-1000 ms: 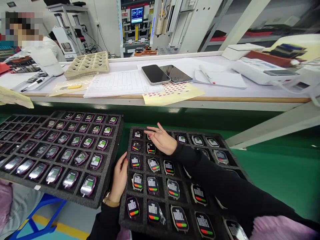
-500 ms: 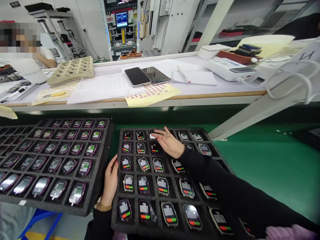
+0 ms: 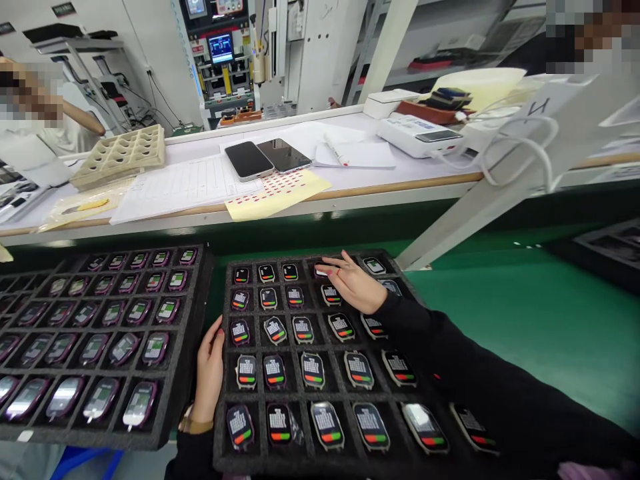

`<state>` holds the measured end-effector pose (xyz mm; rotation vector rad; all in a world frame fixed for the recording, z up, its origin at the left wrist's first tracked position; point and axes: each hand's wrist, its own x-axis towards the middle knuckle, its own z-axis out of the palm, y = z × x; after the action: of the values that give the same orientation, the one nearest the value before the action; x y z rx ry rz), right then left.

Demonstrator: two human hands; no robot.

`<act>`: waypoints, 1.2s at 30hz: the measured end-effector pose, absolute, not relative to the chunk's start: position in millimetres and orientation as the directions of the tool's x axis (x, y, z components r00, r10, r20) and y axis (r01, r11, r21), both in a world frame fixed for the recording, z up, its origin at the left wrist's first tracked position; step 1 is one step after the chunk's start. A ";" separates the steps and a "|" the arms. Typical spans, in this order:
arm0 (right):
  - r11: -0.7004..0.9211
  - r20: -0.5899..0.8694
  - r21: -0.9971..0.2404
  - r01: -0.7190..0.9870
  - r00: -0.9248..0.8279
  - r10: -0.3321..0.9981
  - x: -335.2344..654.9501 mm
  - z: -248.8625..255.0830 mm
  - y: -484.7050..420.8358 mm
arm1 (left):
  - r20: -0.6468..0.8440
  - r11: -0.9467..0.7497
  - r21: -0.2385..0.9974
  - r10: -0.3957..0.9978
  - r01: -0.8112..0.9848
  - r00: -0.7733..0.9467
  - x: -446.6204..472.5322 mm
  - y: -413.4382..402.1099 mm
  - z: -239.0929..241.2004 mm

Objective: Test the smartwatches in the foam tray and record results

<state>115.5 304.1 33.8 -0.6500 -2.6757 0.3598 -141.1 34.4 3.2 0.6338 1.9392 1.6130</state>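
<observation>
A black foam tray (image 3: 257, 417) in front of me holds rows of smartwatches, most with lit screens showing white marks above a red and green bar. My right hand (image 3: 355, 285) reaches over its far row with fingers apart. A fingertip is at the screen of a smartwatch (image 3: 319, 273) there, which the hand partly hides. Beside it in the same row lies a smartwatch (image 3: 290, 272) with a dark screen and a red-green bar. Along the tray's left side, my left hand (image 3: 209, 373) rests with fingers stretched against the wall.
A second foam tray (image 3: 173, 373) of purple-rimmed watches stands at left. Behind, a shelf carries two phones (image 3: 249, 161), papers (image 3: 175, 187), a beige moulded tray (image 3: 123, 152) and a white device (image 3: 419, 135). A slanted white post (image 3: 450, 223) rises at right. People sit beyond the shelf.
My right hand has moved one watch to the right along the far row. The watch it left changed from a white screen to a dark one with a red-green bar. My left hand stays at the tray's side.
</observation>
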 end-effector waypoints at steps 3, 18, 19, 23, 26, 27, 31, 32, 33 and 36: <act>0.846 0.267 -0.332 0.417 -0.819 0.509 121.5 31.4 305.5 | -0.108 0.185 0.983 0.651 0.019 -0.751 -141.7 35.1 4.3; 0.794 0.213 -0.351 0.496 -0.783 0.584 145.6 37.2 318.2 | -0.113 0.216 0.976 0.622 0.031 -0.775 -142.3 36.3 8.0; 0.787 0.215 -0.352 0.506 -0.775 0.594 151.3 38.3 319.5 | -0.113 0.218 0.975 0.621 0.033 -0.775 -142.2 36.5 8.3; 0.764 0.223 -0.351 0.542 -0.744 0.630 168.4 38.2 323.2 | -0.116 0.222 0.975 0.620 0.032 -0.776 -142.2 38.3 9.1; 0.754 0.232 -0.349 0.557 -0.728 0.646 172.7 35.8 324.9 | -0.116 0.223 0.974 0.622 0.033 -0.775 -143.1 39.3 8.8; 0.752 0.236 -0.348 0.560 -0.724 0.648 172.6 34.8 325.3 | -0.114 0.223 0.974 0.621 0.035 -0.775 -143.4 39.4 8.7; 0.750 0.252 -0.343 0.565 -0.714 0.653 168.1 28.7 324.8 | -0.105 0.225 0.973 0.616 0.047 -0.781 -144.2 38.8 8.9; 0.749 0.254 -0.343 0.567 -0.712 0.655 167.0 27.3 324.3 | -0.103 0.226 0.973 0.614 0.049 -0.782 -144.1 38.5 9.2; 0.748 0.256 -0.345 0.568 -0.709 0.657 166.4 26.3 324.0 | -0.103 0.228 0.972 0.613 0.051 -0.784 -143.9 38.2 9.6; 0.739 0.274 -0.355 0.572 -0.692 0.667 170.0 26.5 325.3 | -0.108 0.240 0.969 0.611 0.053 -0.784 -143.3 37.1 10.9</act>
<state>170.0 325.3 26.5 -0.9519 -2.5545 0.3414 -143.3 37.1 10.9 0.6060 2.0471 1.5724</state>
